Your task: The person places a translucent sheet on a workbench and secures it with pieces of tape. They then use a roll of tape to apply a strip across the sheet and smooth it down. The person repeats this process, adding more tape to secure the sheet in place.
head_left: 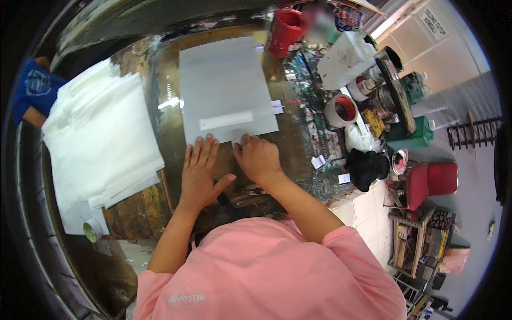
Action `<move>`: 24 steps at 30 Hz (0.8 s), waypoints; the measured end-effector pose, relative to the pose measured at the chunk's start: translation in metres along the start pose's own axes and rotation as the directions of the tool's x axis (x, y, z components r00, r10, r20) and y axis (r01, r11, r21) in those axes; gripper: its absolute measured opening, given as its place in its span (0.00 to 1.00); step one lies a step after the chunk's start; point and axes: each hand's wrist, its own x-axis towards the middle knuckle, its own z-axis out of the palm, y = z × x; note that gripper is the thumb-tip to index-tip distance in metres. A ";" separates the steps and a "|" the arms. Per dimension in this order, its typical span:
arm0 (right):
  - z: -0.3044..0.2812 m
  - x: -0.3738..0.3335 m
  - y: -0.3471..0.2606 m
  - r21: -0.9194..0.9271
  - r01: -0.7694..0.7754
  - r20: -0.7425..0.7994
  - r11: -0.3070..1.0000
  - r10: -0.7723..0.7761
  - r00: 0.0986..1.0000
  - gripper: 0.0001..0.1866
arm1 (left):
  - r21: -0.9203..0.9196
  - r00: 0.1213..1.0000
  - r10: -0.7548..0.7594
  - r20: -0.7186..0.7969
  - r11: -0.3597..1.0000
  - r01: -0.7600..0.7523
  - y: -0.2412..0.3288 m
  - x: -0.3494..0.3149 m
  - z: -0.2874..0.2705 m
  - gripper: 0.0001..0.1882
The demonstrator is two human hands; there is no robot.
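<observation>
A translucent greyish sheet (224,80) lies on the shiny brown work surface in front of me. A white strip (226,121) shows near its lower edge. My left hand (200,176) rests flat, fingers stretched out, with the fingertips at the sheet's lower left edge. Beside it, my right hand (260,160) is curled, its fingertips pressed down at the same lower edge. Something small and whitish shows by those fingertips, mostly hidden. Small folded white papers (277,107) touch the sheet's right edge.
At left lies a thick pile of white sheets (106,138), with a tape roll (93,230) near its lower corner. To the right crowd a red container (286,33), a white jug (346,60), a paint tub (341,110) and a black cloth (367,168). Another person's blue sleeve (37,88) shows far left.
</observation>
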 end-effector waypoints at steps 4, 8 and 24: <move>0.012 0.004 0.004 0.020 0.035 -0.006 0.999 -0.035 0.999 0.13 | 0.022 1.000 0.012 -0.003 1.000 -0.012 0.003 0.009 -0.007 0.49; 0.005 0.007 0.003 0.090 0.050 -0.006 0.995 -0.049 0.999 0.09 | -0.003 0.996 0.077 -0.039 0.997 -0.077 0.001 0.012 -0.001 0.49; -0.051 -0.020 0.065 0.340 0.035 -0.355 0.940 0.094 0.930 0.04 | 0.003 0.995 0.093 -0.040 0.996 -0.093 0.008 0.015 -0.005 0.48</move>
